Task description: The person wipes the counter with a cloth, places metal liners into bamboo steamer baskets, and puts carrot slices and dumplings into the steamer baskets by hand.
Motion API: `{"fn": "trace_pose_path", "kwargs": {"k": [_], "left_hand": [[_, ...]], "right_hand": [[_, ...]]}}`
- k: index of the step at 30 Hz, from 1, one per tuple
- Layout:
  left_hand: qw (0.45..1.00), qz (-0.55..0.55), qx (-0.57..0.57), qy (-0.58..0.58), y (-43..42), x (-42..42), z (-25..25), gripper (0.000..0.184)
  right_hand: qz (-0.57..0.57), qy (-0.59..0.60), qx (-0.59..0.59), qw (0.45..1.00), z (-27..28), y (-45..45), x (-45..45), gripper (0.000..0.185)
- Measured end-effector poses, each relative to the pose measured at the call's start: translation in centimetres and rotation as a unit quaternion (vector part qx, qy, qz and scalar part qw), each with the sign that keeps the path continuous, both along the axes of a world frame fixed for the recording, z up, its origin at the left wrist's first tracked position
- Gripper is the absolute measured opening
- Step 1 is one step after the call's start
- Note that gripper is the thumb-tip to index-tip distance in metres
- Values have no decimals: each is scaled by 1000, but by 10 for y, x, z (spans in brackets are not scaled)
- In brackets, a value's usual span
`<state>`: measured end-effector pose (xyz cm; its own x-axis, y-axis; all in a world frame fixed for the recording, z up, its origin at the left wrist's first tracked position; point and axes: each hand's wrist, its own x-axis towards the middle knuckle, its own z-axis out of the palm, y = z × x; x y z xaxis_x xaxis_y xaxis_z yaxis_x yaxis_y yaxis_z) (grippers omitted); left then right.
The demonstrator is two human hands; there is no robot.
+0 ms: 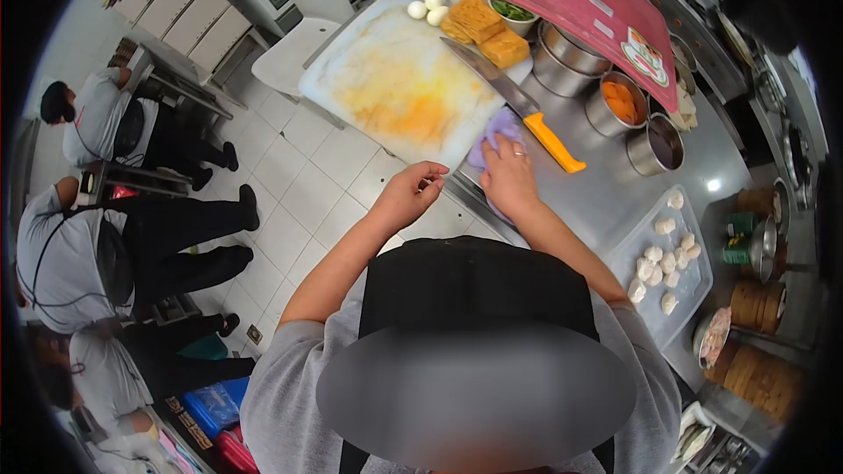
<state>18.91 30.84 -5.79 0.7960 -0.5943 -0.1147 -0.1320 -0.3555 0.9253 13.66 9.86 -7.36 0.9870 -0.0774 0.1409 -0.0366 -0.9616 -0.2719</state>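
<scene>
My right hand (pixel 509 177) presses on a purple cloth (pixel 500 129) beside the right edge of the stained white cutting board (pixel 395 79). My left hand (pixel 411 193) hovers near the board's front edge, fingers curled together; what they hold, if anything, is hidden. A large knife with a yellow handle (pixel 553 142) lies with its blade across the board's right edge, just beyond the cloth. Yellow-orange blocks (pixel 487 31) and several white eggs (pixel 428 9) rest at the far end of the board.
Metal pots, one with orange pieces (pixel 619 103), stand to the right under a red lid (pixel 588 9). A tray (pixel 667 254) holds several pale balls. A white chair (pixel 303 26) is beyond the board. Several co-workers (pixel 79 254) stand at the left.
</scene>
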Motion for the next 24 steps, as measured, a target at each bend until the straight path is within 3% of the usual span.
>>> {"fn": "trace_pose_path", "kwargs": {"k": [1,2,3,4,6,7,8,10,11,13,17,18,19,20,21,22,23,24], "left_hand": [[1000,-11,8,-9,-3,-1,0,22],[1000,-22,9,-11,-8,1,1,22],[995,-44,15,-83,-17,3,4,19],[986,-64,20,-154,-27,5,6,19],[967,-125,48,-217,-56,12,23,21],[940,-179,79,-280,-73,16,31,24],[938,-183,77,-283,-89,17,32,24],[864,-165,114,-462,-119,21,33,22],[863,-166,113,-463,-131,31,32,22],[820,-86,144,-547,-154,56,22,20],[816,-68,221,-530,-181,95,5,25],[912,-54,196,-357,-185,91,10,24],[971,-39,167,-168,-186,85,12,25],[971,-41,168,-168,-186,76,3,25],[990,-30,80,109,-186,65,-11,29],[927,-16,-14,375,-188,54,-17,35],[927,-17,-14,374,-191,44,-21,35],[914,-8,-55,402,-194,32,-24,41]], "right_hand": [[-10,1,2,1000,-3,-3,-4,54],[55,-5,31,998,-6,-9,-6,48],[122,-13,58,991,-3,-13,-8,42],[114,-15,55,992,0,-17,-12,42],[227,69,144,961,8,-24,-23,31],[222,67,143,962,12,-27,-29,31],[221,95,180,954,16,-32,-38,29],[171,142,231,947,39,-39,-59,27],[170,141,231,948,50,-43,-70,27],[117,54,298,946,64,-53,-93,28],[35,-19,366,930,79,-71,-123,32],[1,-37,404,914,81,-75,-127,33],[-34,-54,443,894,81,-77,-132,34],[-73,-64,487,868,82,-77,-137,34],[-74,-66,487,868,81,-78,-141,34],[-115,-83,535,833,79,-79,-143,34],[-155,-98,581,793,77,-79,-144,34],[-155,-99,581,793,80,-78,-145,34]]}}
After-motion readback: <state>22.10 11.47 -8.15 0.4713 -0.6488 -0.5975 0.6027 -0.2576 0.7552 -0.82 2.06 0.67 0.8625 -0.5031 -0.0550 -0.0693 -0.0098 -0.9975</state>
